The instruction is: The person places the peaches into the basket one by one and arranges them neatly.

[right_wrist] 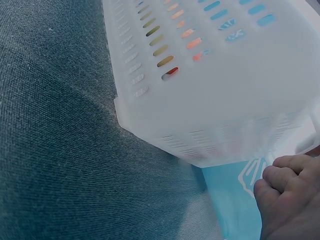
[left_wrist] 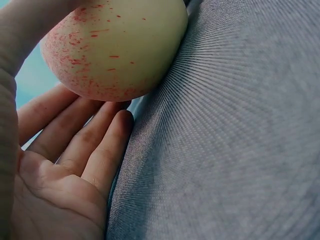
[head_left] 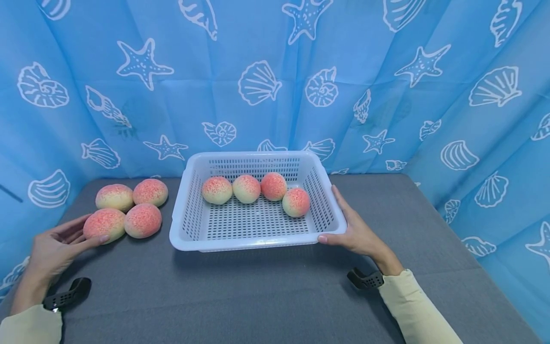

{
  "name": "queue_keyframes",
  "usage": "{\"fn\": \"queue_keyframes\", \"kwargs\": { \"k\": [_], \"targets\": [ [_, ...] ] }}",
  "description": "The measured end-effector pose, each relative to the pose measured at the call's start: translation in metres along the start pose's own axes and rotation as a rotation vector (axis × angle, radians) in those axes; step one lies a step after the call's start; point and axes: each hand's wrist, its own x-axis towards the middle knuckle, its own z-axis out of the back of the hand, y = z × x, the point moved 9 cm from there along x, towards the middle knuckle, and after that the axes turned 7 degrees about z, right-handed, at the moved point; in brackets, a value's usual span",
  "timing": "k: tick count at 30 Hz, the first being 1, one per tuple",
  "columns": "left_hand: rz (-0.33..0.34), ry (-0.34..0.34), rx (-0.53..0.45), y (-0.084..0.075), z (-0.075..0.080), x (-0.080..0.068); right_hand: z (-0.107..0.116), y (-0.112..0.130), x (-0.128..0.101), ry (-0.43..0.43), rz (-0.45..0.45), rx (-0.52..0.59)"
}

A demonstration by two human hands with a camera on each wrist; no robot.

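Holds with the left hand [head_left: 56, 247], between thumb and fingers, the near-left peach [head_left: 104, 224] on grey cloth [head_left: 258, 296], hemmed in beyond and at right by three other peaches [head_left: 143, 220]. Grips with the right hand [head_left: 360, 233] the right end of a white basket [head_left: 258, 242] containing four more [head_left: 246, 189], before a shell-print curtain [head_left: 240, 43].

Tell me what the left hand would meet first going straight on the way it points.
The left hand would first meet the front-left peach, right before it; they may already touch, as depth is unclear.
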Motion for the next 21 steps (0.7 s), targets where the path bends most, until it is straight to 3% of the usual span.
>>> {"fn": "queue_keyframes", "kwargs": {
  "k": [15,21],
  "targets": [
    [-0.03,0.017,-0.01,-0.0024,-0.0005,-0.0016,-0.0004,0.0002,-0.0003,-0.007,0.01,-0.001],
    [-0.003,0.011,-0.002,-0.0012,0.0001,-0.0018,-0.0007,-0.0011,-0.0006,-0.009,0.01,0.007]
  ]
}}
